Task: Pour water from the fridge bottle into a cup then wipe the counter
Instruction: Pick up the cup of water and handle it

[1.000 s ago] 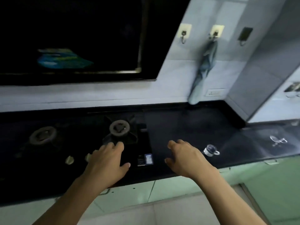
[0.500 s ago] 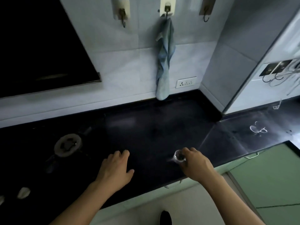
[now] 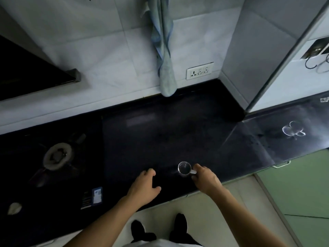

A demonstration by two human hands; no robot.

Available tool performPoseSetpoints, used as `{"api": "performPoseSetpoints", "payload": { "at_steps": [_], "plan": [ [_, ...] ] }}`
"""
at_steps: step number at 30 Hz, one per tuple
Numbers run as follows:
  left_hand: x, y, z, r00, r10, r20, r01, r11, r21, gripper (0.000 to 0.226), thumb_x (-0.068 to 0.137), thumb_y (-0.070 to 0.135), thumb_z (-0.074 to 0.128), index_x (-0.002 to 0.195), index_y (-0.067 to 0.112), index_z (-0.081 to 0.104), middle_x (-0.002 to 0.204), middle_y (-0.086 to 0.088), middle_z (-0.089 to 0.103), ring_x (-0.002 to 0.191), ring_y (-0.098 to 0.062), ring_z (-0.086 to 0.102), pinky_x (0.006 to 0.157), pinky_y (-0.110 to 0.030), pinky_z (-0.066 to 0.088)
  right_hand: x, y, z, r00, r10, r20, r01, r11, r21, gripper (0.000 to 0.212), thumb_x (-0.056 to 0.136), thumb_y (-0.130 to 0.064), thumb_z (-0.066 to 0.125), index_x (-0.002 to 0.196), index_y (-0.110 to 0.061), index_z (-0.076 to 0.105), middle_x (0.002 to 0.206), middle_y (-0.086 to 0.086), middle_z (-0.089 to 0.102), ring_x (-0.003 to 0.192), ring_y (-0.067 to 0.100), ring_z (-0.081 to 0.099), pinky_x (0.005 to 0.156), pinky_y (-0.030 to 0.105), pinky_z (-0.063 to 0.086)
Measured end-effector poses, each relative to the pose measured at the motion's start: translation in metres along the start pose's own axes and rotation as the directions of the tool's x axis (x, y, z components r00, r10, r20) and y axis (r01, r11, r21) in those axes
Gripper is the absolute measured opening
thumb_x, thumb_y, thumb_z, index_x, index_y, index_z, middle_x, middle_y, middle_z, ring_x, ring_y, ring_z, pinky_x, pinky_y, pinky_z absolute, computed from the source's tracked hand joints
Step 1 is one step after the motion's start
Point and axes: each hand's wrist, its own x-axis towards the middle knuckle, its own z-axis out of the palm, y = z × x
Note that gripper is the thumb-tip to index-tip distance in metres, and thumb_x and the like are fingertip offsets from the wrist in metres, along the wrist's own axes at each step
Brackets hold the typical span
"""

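Note:
A small clear glass cup with a handle stands upright near the front edge of the black counter. My right hand pinches the cup's handle from the right. My left hand rests flat on the counter to the left of the cup, fingers relaxed and holding nothing. A blue-grey cloth hangs on the tiled wall, its end reaching the back of the counter. No bottle is in view.
A gas hob with a burner fills the counter's left part. A wall socket sits beside the cloth. A grey pillar stands at the right, with another clear glass on the counter beyond. Green cabinet fronts lie below.
The view has swung right and down. My right hand reached the cup and now holds its handle. My left hand left the hob and rests on the counter.

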Motion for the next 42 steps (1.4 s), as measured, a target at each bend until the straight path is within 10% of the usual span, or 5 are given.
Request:
{"api": "performPoseSetpoints", "payload": {
  "at_steps": [10, 20, 42],
  "plan": [
    [0.034, 0.011, 0.040, 0.959, -0.223, 0.174, 0.281, 0.819, -0.500, 0.040, 0.084, 0.021, 0.070, 0.121, 0.021, 0.055, 0.120, 0.001, 0.060, 0.096, -0.012, 0.063, 0.076, -0.024, 0.051, 0.013, 0.004, 0.015, 0.999, 0.042, 0.000, -0.040, 0.964, 0.264, 0.022, 0.097, -0.028, 0.052, 0.085, -0.012, 0.061, 0.080, 0.006, 0.065, 0.070, 0.020, 0.060, 0.057, 0.030, 0.042],
    [0.041, 0.014, 0.045, 0.900, -0.280, 0.335, 0.414, 0.302, -0.859, 0.040, 0.092, -0.003, 0.055, 0.128, 0.014, 0.054, 0.122, -0.005, 0.061, 0.111, -0.022, 0.063, 0.081, -0.035, 0.053, 0.006, -0.017, 0.030, 0.999, -0.043, -0.034, 0.053, 0.906, 0.420, 0.026, 0.096, -0.024, 0.058, 0.073, -0.011, 0.062, 0.062, -0.002, 0.059, 0.054, 0.011, 0.052, 0.053, 0.026, 0.041],
    [-0.062, -0.102, -0.017, 0.912, -0.379, 0.158, 0.071, -0.234, -0.970, 0.026, 0.092, -0.006, 0.054, 0.112, 0.008, 0.062, 0.101, -0.009, 0.072, 0.106, -0.025, 0.067, 0.090, -0.037, 0.050, -0.033, -0.195, 0.054, 0.838, -0.532, 0.121, 0.504, 0.839, 0.204, 0.025, 0.097, -0.017, 0.055, 0.073, -0.021, 0.062, 0.063, -0.010, 0.058, 0.053, 0.004, 0.050, 0.052, 0.019, 0.042]
  ]
}}
